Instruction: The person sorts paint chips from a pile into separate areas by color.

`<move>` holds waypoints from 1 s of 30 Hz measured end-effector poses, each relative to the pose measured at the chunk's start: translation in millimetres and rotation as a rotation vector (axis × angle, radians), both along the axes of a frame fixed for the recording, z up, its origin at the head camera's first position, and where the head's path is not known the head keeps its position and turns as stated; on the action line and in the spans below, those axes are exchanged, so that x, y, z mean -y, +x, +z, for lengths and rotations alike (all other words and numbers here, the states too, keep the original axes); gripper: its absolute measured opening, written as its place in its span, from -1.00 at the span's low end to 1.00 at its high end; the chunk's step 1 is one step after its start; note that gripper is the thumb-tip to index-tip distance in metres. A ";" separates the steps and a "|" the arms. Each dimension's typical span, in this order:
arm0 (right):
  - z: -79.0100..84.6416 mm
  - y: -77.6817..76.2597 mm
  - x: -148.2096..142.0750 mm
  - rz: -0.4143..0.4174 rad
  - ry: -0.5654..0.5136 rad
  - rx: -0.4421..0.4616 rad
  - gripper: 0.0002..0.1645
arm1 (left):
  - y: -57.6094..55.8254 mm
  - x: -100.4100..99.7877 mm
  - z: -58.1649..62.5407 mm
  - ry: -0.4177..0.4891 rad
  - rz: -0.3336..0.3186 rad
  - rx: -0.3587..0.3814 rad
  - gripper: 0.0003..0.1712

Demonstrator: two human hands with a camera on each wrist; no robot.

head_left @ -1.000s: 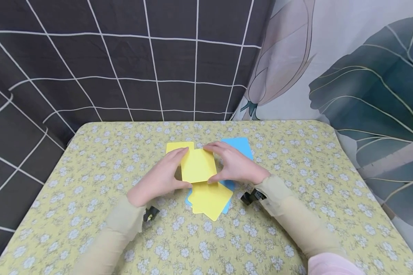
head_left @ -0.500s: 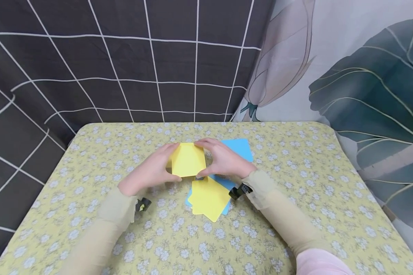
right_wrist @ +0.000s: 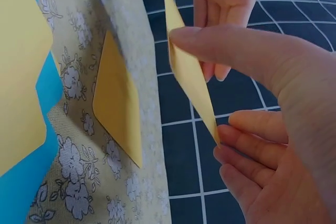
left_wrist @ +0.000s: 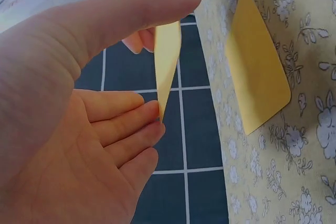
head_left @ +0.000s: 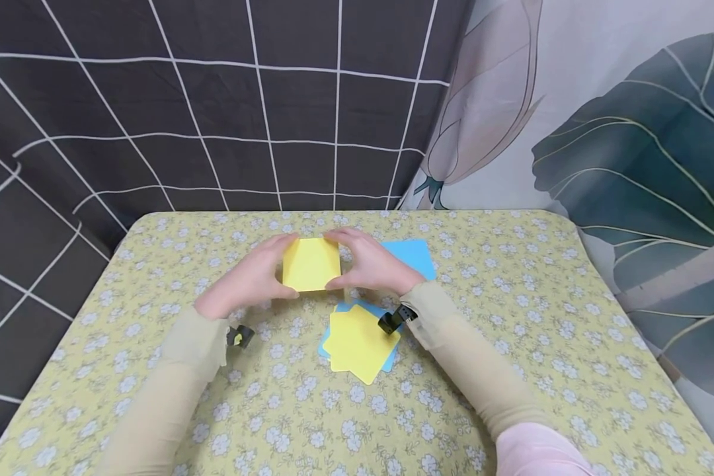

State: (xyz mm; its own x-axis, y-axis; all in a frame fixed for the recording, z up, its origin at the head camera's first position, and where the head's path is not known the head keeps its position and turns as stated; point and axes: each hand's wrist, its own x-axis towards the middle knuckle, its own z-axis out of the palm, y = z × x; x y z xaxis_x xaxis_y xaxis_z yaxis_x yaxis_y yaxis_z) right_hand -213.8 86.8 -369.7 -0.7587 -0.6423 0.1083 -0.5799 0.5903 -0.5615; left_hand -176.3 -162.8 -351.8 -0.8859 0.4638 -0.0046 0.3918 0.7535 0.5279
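Observation:
A square yellow card (head_left: 311, 265) is held above the table between both hands. My left hand (head_left: 251, 276) grips its left side, thumb at the near corner and fingertips at the far one. On the right side my right hand (head_left: 373, 266) holds it the same way. Both wrist views show this card (left_wrist: 168, 51) nearly edge-on, bent a little. Beneath it, apart from it, another yellow card (right_wrist: 118, 100) lies flat on the tablecloth; in the head view the held card hides it.
Nearer the front, fanned yellow cards (head_left: 359, 347) lie over blue cards (head_left: 389, 362). Behind the right hand a separate blue card (head_left: 413, 256) lies partly hidden. The flowered tablecloth (head_left: 488, 370) reaches a far edge before a dark gridded curtain (head_left: 297, 106).
Both hands have carried the yellow card left and toward the far edge, from over the fanned cards to over the yellow card lying at the back.

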 end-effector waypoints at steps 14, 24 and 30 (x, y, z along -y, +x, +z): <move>-1.7 -17.5 19.1 0.012 0.058 -0.021 0.15 | -15.2 12.0 4.8 -0.020 0.044 0.042 0.28; -14.8 -26.5 22.5 0.019 0.161 0.028 0.15 | -29.6 5.0 -23.1 -0.007 0.026 0.092 0.23; -27.2 -29.6 25.4 0.020 0.181 0.072 0.15 | -32.0 3.9 -37.5 0.005 0.026 0.124 0.21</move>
